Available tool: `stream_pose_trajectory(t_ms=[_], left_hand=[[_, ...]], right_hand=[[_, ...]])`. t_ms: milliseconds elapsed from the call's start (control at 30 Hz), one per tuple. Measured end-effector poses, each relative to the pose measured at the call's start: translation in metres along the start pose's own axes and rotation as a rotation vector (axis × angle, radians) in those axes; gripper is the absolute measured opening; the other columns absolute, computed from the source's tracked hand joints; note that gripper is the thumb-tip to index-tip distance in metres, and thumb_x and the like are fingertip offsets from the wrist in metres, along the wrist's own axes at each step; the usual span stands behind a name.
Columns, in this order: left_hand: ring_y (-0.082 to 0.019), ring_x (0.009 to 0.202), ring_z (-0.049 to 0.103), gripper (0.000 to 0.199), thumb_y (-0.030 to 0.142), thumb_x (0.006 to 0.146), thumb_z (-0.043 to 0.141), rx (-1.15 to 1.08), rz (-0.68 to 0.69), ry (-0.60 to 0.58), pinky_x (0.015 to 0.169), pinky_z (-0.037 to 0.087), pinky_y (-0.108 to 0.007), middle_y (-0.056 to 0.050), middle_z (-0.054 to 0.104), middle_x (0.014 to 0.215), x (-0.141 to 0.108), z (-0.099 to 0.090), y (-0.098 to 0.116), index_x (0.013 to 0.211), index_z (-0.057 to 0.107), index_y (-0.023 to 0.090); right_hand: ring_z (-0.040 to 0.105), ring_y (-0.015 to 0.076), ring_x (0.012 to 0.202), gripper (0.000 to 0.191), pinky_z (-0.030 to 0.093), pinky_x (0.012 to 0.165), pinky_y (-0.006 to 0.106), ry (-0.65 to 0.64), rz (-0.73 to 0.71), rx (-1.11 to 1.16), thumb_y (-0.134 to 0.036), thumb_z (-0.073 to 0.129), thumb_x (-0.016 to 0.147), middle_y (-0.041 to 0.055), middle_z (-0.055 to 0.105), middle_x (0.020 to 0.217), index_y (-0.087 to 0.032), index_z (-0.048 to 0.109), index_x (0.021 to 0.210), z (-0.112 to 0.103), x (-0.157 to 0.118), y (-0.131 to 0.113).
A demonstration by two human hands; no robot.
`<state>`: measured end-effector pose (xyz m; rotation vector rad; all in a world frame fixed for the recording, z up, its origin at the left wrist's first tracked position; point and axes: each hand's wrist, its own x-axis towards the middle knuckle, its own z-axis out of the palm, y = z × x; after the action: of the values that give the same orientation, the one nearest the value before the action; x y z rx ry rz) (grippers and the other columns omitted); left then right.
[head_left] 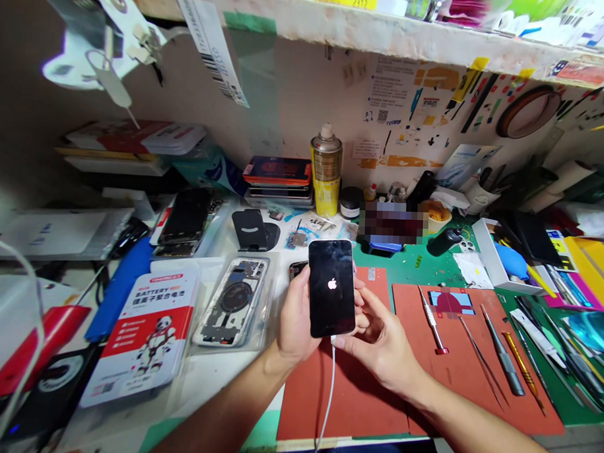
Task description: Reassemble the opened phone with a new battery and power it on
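A smartphone (331, 300) with a white Apple logo on its black screen is held upright above the bench. Wrapped round its left side is my left hand (295, 322), thumb along the edge. My right hand (377, 338) is closed at the phone's lower right corner, with its thumb and fingers at the white charging cable's plug (334, 340). From the phone's bottom edge the white cable (333, 386) hangs down over the red mat (350, 406). Part of another phone shows behind my left hand.
An opened phone housing (233, 300) and a battery box (142, 333) lie to the left. On the right mat are a screwdriver (432, 320), tweezers (485, 362) and other tools. A yellow spray can (326, 171) stands behind. A shelf (338, 29) overhangs the bench.
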<state>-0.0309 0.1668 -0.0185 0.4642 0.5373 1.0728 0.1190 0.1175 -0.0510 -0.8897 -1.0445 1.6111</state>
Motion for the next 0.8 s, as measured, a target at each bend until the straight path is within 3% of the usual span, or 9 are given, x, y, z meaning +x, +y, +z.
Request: stream_pose_trajectory(t_ms=[67, 200, 267, 467, 800], left_hand=[[-0.031, 0.083, 0.080, 0.057, 0.057, 0.104, 0.050, 0.014, 0.003, 0.018, 0.073, 0.065, -0.039, -0.016, 0.083, 0.097, 0.000, 0.000, -0.001, 0.122, 0.075, 0.008], [-0.030, 0.070, 0.077, 0.066, 0.063, 0.103, 0.046, 0.087, -0.009, 0.053, 0.058, 0.063, -0.038, -0.018, 0.082, 0.096, 0.000, 0.000, -0.003, 0.120, 0.076, 0.007], [-0.028, 0.060, 0.074, 0.067, 0.064, 0.103, 0.045, 0.100, -0.011, 0.062, 0.052, 0.060, -0.038, -0.018, 0.082, 0.096, 0.000, 0.000, -0.005, 0.120, 0.076, 0.008], [-0.032, 0.081, 0.079, 0.062, 0.063, 0.101, 0.053, 0.113, 0.050, 0.130, 0.073, 0.065, -0.041, -0.018, 0.082, 0.093, 0.000, 0.000, -0.008, 0.115, 0.077, 0.007], [-0.029, 0.076, 0.078, 0.063, 0.060, 0.105, 0.043, 0.089, 0.015, 0.042, 0.067, 0.065, -0.038, -0.017, 0.082, 0.092, 0.001, -0.003, -0.004, 0.112, 0.077, 0.008]], right_hand=[[0.069, 0.0149, 0.089, 0.093, 0.061, 0.087, 0.033, 0.010, -0.010, -0.009, -0.028, 0.093, 0.081, 0.0014, 0.071, 0.110, -0.032, 0.045, 0.160, 0.003, 0.000, 0.001], [0.072, 0.0209, 0.111, 0.102, 0.062, 0.090, 0.033, 0.080, -0.060, -0.085, -0.028, 0.097, 0.076, 0.0072, 0.067, 0.138, -0.036, 0.041, 0.161, 0.011, 0.002, 0.004], [0.071, 0.0226, 0.115, 0.101, 0.062, 0.091, 0.033, 0.115, -0.078, -0.148, -0.028, 0.098, 0.075, 0.0077, 0.066, 0.140, -0.036, 0.042, 0.160, 0.014, 0.002, 0.004], [0.071, 0.0246, 0.117, 0.100, 0.062, 0.095, 0.037, 0.167, -0.093, -0.184, -0.026, 0.097, 0.075, 0.0086, 0.067, 0.140, -0.034, 0.043, 0.159, 0.019, 0.003, 0.007], [0.072, 0.0255, 0.118, 0.092, 0.063, 0.098, 0.040, 0.136, -0.123, -0.180, -0.033, 0.092, 0.084, 0.0092, 0.067, 0.142, -0.034, 0.041, 0.160, 0.019, -0.001, 0.005]])
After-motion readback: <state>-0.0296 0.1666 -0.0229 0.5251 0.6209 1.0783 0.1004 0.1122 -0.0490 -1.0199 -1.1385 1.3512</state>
